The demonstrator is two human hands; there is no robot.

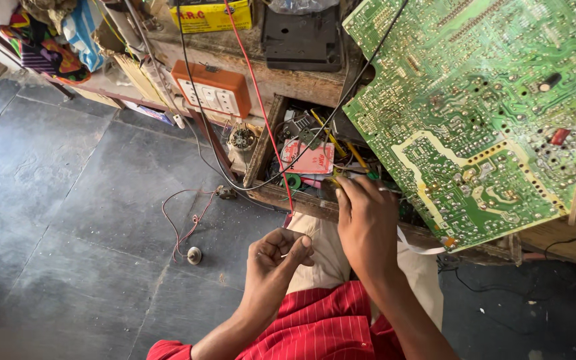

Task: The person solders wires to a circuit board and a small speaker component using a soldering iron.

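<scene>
**At the workbench drawer: one hand in the parts, one pinching a thin wire**

At the edge of a wooden workbench, a person in a red striped shirt sits over a dark stone floor [55,200]. The right hand [366,223] reaches forward to the rim of an open wooden drawer [261,143], fingers curled down among the parts; its fingertips are hidden from this view, so whether it grips anything I cannot tell. The left hand [276,259] sits lower, over the lap, closed loosely with thumb and forefinger pressed together on a thin pale wire [287,254] that is hard to make out.

The drawer holds a jumble: a red and white packet [309,160], a green roll of tape [293,181] just beside it, yellow-handled tools and small dark parts. A large green circuit board [475,113] leans tilted over the right side of the drawer, solder side up, its lower corner close to the right hand.

On the bench above the drawer sit an orange switch box [211,89], a yellow box [211,16] and a black plastic casing [301,37]. A red wire [261,113] and a black wire [191,93] hang from the bench across the drawer. On the floor lie a thin red wire loop [185,220] and a small round metal part [195,255], well apart from both hands.
</scene>
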